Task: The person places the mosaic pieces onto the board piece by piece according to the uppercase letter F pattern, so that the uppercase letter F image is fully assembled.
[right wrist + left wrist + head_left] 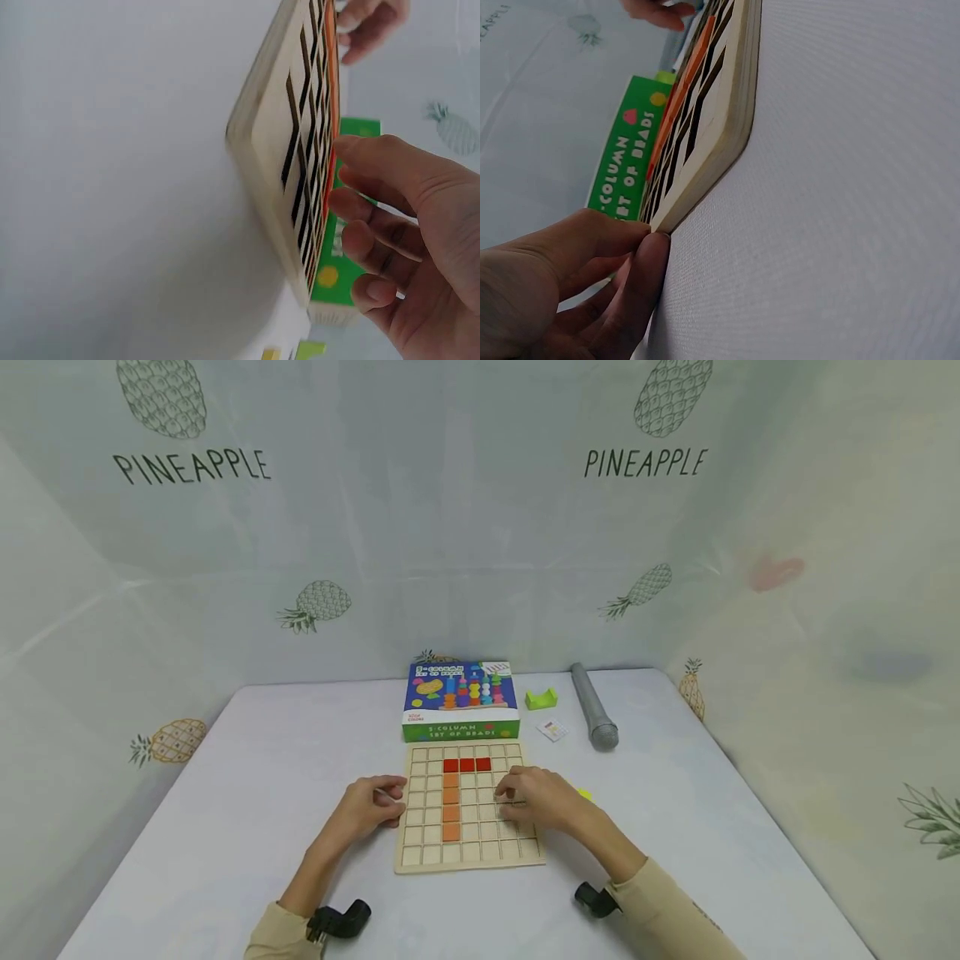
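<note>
A wooden grid board [472, 853] lies flat on the table in the head view. Three red tiles [467, 765] form a row near its far side, and several orange tiles [451, 795] run down a column towards the person. At the board's left edge, my left hand [367, 808] pinches the rim between thumb and finger; the left wrist view shows these fingertips [654, 251] right at the edge. My right hand [543, 797] hovers over the board's right side. Its fingers [358, 240] are loosely bent, with nothing visible between them.
Behind the board stands a bead-set box [461, 702]. To its right are a green curved block [542, 699], a small white card [552, 730] and a grey microphone [595, 707]. A yellow piece [585, 794] shows past the right hand. Pineapple-print sheeting [480, 527] surrounds the table.
</note>
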The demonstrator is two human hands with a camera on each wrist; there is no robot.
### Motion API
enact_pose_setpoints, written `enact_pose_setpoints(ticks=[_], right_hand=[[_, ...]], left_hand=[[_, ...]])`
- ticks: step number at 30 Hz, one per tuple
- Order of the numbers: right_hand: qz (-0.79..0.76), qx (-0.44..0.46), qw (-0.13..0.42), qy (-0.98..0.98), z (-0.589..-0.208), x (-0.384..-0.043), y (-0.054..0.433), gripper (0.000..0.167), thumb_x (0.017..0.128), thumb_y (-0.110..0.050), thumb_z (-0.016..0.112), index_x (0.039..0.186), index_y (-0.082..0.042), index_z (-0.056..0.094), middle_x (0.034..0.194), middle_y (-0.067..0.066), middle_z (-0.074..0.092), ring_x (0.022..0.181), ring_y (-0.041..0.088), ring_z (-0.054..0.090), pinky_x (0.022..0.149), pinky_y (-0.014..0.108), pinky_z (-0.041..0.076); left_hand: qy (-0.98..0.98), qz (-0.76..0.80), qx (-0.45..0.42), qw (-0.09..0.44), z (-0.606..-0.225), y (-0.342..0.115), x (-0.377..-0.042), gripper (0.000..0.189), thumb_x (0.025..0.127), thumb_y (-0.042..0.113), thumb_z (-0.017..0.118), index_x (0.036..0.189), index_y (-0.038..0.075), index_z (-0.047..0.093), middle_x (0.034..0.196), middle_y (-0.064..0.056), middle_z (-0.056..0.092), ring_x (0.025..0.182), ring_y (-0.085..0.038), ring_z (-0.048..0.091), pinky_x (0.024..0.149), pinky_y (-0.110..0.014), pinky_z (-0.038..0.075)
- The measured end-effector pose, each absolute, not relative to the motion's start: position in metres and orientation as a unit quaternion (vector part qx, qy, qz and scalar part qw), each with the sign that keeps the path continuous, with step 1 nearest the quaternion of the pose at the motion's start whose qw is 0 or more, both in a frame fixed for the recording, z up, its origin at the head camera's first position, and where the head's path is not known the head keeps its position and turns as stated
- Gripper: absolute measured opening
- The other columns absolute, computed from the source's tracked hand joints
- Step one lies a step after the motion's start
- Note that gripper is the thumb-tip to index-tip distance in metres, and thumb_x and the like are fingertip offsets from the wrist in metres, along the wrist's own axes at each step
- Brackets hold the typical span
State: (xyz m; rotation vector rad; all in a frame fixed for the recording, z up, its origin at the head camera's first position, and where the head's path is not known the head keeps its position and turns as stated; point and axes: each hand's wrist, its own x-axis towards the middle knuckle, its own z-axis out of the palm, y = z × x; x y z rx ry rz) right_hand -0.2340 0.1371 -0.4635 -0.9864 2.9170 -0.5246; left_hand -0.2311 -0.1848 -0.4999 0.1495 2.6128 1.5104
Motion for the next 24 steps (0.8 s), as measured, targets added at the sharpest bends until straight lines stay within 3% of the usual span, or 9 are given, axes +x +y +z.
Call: enact_pose_setpoints(ticks=[12,24], right_hand=[[-0.146,-0.261,-0.011,0.954,-0.464,-0.243,0.192,0.027,0.08,-0.024,0.079,0.106,-0.015,0.074,0.096,-0.003,0.066,0.074,0.007,0.05,0.063,0.02,0.045],[-0.141,-0.239,-0.005,0.961,-0.469,-0.248,0.221,0.026,0.079,-0.017,0.08,0.104,-0.012,0.075,0.097,-0.001,0.067,0.086,0.012,0.061,0.076,0.032,0.057]], left_hand=[[0.858,0.506,0.049,0.067,-0.498,-0.186,-0.233,0.043,0.081,-0.004,0.071,0.123,-0.004,0.064,0.098,-0.011,0.065,0.071,-0.015,0.068,0.057,-0.025,0.062],[0.862,0.502,0.032,0.068,-0.499,-0.184,-0.232,0.043,0.081,-0.003,0.072,0.123,-0.003,0.064,0.098,-0.011,0.065,0.07,-0.014,0.067,0.057,-0.026,0.061]])
